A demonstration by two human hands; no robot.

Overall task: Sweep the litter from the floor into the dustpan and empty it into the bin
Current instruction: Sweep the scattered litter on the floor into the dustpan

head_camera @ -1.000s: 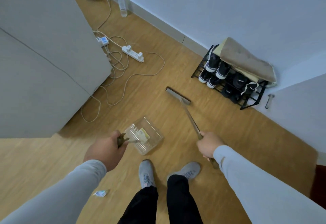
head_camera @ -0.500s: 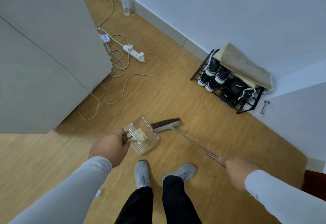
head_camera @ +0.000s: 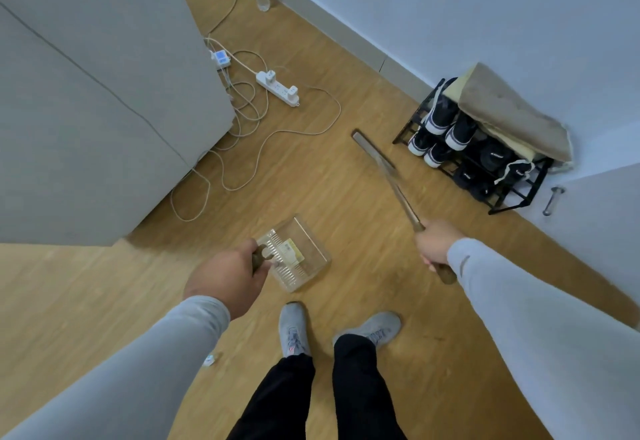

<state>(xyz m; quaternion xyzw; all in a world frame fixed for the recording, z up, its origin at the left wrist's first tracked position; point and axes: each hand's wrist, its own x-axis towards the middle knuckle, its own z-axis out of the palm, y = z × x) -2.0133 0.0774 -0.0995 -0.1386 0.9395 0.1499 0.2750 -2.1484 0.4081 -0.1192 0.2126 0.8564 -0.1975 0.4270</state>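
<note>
— Where does the person stand?
— Left hand (head_camera: 225, 275) grips the handle of the clear dustpan (head_camera: 299, 254) at centre frame; right hand (head_camera: 434, 245) is curled round the broom (head_camera: 388, 169), its head raised toward the shoe rack (head_camera: 481, 159).
— And the litter?
— One scrap (head_camera: 209, 359) lies lower left, beside the sleeve. The broom should probably reach behind it and draw it into the pan's mouth, lip flat to the floor (head_camera: 86, 301).

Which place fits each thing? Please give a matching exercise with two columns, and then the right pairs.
Things:
1. dustpan
2. broom
3. power strip
4. shoe rack

Places:
A. against the wall
B. among the white cables
C. gripped by the left hand
D. gripped by the right hand

Pairs: 1-C, 2-D, 3-B, 4-A
</note>
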